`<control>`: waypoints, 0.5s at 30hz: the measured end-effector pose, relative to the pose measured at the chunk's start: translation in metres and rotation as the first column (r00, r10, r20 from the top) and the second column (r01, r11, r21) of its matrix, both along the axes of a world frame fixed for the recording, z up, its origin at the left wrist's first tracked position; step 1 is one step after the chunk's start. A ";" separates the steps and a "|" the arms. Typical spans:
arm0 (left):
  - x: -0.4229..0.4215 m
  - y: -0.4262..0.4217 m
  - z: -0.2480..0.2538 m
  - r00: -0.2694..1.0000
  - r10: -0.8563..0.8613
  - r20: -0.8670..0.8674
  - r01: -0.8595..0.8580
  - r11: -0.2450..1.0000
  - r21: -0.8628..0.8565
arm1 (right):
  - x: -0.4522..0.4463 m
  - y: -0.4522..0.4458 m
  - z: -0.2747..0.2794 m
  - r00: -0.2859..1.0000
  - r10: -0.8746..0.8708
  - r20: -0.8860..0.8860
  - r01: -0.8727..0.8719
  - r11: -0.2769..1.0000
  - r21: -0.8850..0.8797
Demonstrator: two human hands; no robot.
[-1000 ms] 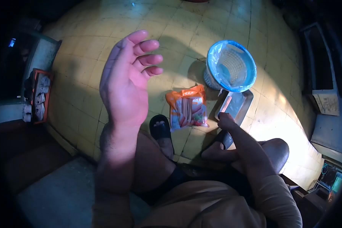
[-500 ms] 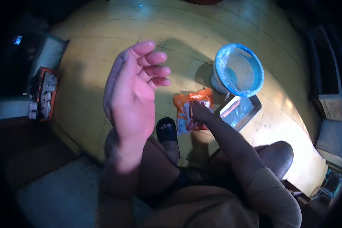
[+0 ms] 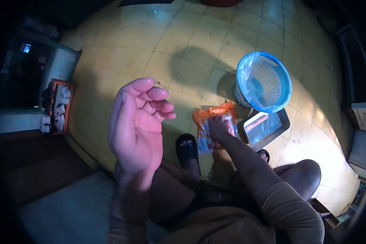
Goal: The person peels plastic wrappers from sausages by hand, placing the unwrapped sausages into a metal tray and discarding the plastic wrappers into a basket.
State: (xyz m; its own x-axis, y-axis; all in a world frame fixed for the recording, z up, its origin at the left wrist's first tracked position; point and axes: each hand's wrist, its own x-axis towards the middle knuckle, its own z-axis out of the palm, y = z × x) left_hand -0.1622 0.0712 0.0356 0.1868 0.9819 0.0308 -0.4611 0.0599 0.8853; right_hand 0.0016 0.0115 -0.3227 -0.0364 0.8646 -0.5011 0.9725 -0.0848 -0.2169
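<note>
My left hand (image 3: 140,130) is raised in front of me, palm facing right. Its fingers are apart and loosely curved, with nothing in them. Down on the floor, my right hand (image 3: 218,127) presses onto an orange and clear plastic packet (image 3: 205,116), fingers curled against its upper middle. The packet lies flat and crinkled, and my hand and forearm cover part of it. Right of the packet is a shallow metal tray (image 3: 268,129) with a shiny surface inside. Just behind the tray stands a blue-rimmed basket (image 3: 286,91), lined with clear plastic.
My sandalled feet (image 3: 187,150) rest near the packet, and my bent knee (image 3: 303,177) is at the right. A small rack of shoes (image 3: 57,110) stands by the left wall. Yellow tiles (image 3: 183,36) cover the floor, with bright light at the right.
My left hand has come down in the view, its fingers still curved. My right hand stays at the packet, its fingers shifted. The pinkish strip seen in the tray no longer shows.
</note>
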 end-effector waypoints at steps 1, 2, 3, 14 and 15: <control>-0.001 0.000 0.000 1.000 -0.003 0.000 0.003 1.000 0.006 | 0.000 0.002 -0.005 1.000 -0.019 0.005 0.019 1.000 0.025; -0.001 -0.001 -0.001 1.000 -0.004 -0.013 0.004 1.000 0.005 | 0.002 0.001 -0.009 0.999 -0.038 0.010 0.037 0.998 0.046; -0.002 -0.002 0.000 1.000 -0.006 -0.029 0.006 1.000 0.005 | 0.004 0.005 -0.007 0.999 -0.042 0.009 0.042 0.998 0.049; 0.019 0.002 -0.024 0.901 -0.248 -0.356 0.244 0.968 -0.055 | 0.058 -0.003 0.114 0.913 0.040 -0.406 -0.005 0.996 0.087; 0.025 -0.001 -0.039 0.903 -0.255 -0.346 0.256 0.966 -0.043 | 0.065 0.001 0.150 0.902 0.092 -0.421 -0.031 0.988 0.150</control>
